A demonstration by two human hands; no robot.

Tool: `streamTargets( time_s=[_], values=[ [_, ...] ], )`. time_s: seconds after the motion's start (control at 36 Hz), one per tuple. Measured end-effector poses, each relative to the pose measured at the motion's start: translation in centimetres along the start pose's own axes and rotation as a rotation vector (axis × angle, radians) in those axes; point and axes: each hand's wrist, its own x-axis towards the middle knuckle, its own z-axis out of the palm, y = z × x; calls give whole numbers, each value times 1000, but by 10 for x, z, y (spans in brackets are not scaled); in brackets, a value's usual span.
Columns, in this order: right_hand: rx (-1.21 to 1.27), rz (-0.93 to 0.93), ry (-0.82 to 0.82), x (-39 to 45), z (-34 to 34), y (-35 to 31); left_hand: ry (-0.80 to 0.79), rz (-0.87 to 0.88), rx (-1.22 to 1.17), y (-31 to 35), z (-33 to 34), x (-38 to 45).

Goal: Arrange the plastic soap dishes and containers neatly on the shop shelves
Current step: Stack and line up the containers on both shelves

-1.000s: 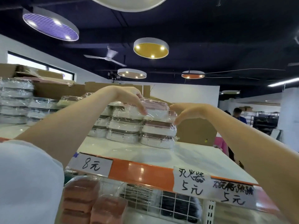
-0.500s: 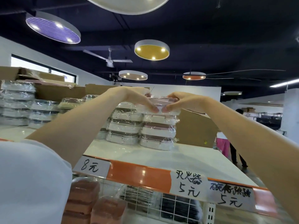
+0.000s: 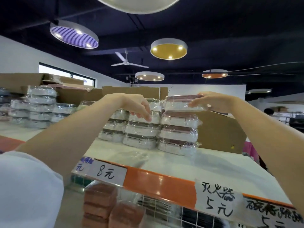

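Note:
Wrapped white soap containers with pink lids form a stack [image 3: 178,134] on the white top shelf [image 3: 172,162]. My right hand [image 3: 212,102] grips the topmost pink-lidded container [image 3: 177,102] from its right side, sitting on that stack. A neighbouring stack of dark-lidded containers [image 3: 141,130] stands to the left. My left hand [image 3: 139,107] rests its fingertips on the top container of that stack, fingers pointing down.
More wrapped container stacks [image 3: 36,109] stand at the far left of the shelf. Cardboard boxes [image 3: 220,132] line the back and right. The orange shelf edge [image 3: 158,183] carries handwritten price labels. Pink containers [image 3: 100,204] sit on the shelf below. A person [image 3: 269,111] stands far right.
Both hands held the top pink-lidded container together; now my left hand has let go and dropped to the neighbouring stack, while my right hand shifted the container rightward onto the pink stack.

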Motion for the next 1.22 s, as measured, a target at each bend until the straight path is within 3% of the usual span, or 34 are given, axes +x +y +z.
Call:
streamTargets(
  time_s=[0.36,0.72,0.97,1.22],
  values=[
    [-65,6,119,10,0,22,-3,31,-2,7,5,23],
    [-126,53,-11,19,20,11,-16,36,-24,0,14,24],
    [-261,142,116,-20,25,-5,-74,82,-21,-5,25,14],
    [-637,203,325,-61,44,-22,-79,182,30,-8,39,-12]
  ],
)
